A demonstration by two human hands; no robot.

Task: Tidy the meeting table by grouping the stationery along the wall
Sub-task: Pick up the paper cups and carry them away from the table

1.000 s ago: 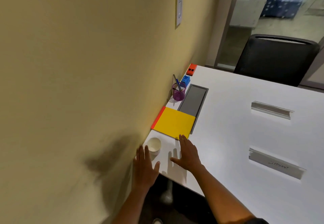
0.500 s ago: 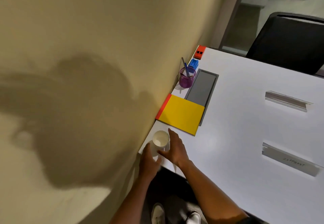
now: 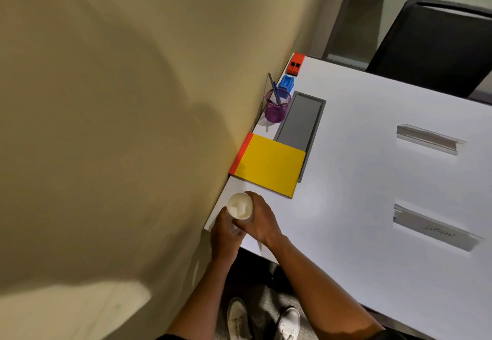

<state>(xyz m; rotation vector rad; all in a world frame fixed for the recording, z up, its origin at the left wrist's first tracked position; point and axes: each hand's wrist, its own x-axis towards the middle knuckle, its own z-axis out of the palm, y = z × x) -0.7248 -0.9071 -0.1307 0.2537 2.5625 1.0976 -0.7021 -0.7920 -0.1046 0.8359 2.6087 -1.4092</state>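
Observation:
A white cup stands at the near corner of the white table, next to the wall. My left hand wraps its near side and my right hand wraps its right side. Beyond it along the wall lie a yellow notepad with a red spine, a purple mesh pen holder with pens, a blue small item and a red small item.
A grey cable hatch is set in the table beside the pen holder. Two clear name-card holders lie to the right. A black chair stands at the far side. The beige wall runs along the left.
Both hands moved from lying flat near the table edge to closing around the white cup. The camera has tilted further down.

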